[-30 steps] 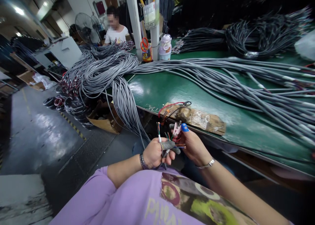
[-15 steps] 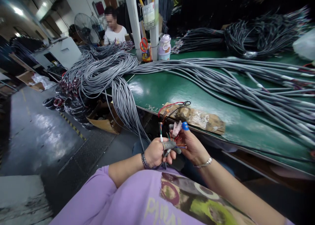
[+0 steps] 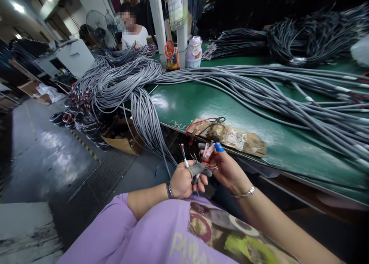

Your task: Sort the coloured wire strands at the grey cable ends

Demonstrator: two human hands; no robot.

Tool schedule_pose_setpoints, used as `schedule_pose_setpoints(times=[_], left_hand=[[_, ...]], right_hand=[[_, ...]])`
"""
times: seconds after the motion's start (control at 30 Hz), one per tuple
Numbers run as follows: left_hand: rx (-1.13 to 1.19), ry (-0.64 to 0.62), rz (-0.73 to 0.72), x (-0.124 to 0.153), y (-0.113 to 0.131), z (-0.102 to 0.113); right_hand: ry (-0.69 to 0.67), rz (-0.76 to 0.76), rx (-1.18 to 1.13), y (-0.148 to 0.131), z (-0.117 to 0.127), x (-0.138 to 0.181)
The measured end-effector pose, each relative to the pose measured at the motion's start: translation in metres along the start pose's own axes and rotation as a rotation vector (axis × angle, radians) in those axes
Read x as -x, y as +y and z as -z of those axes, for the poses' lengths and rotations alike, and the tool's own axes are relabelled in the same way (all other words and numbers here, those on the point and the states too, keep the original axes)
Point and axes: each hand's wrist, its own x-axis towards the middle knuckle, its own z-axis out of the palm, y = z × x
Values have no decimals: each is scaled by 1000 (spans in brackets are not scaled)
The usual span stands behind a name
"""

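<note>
My left hand [image 3: 184,181] is closed around grey cable ends, in front of my body. Grey covers sit on its thumb and a finger. One cable end with a white sleeve [image 3: 186,162] sticks up from the fist. Loose coloured wires [image 3: 212,166] fan out toward my right hand [image 3: 229,169]. That hand wears a blue cover on the thumb and pinches a small pink clip-like piece [image 3: 208,151], just above the wires. I cannot make out whether the pink piece touches a wire.
A worn wooden board [image 3: 230,137] with red and black leads lies at the front edge of the green table [image 3: 178,102]. Grey cable bundles [image 3: 129,77] cross the table and hang off its left side. A person [image 3: 134,35] sits behind, near a fan [image 3: 99,29].
My right hand and the pink piece have shifted slightly right. The sleeved cable end in my left hand now leans further left.
</note>
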Motion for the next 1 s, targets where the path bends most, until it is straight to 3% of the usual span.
schedule_pose_setpoints(times=[0.2,0.53,1.0], left_hand=[[2,17,7,-5,1,-4],[-7,2,15,0,-6,3],[55,89,-37,-4,-3,-3]], right_hand=[[-59,5,43,0,0,-1],[-48,-45,-35,1,3,0],[-64,-6,50,-4,-2,0]])
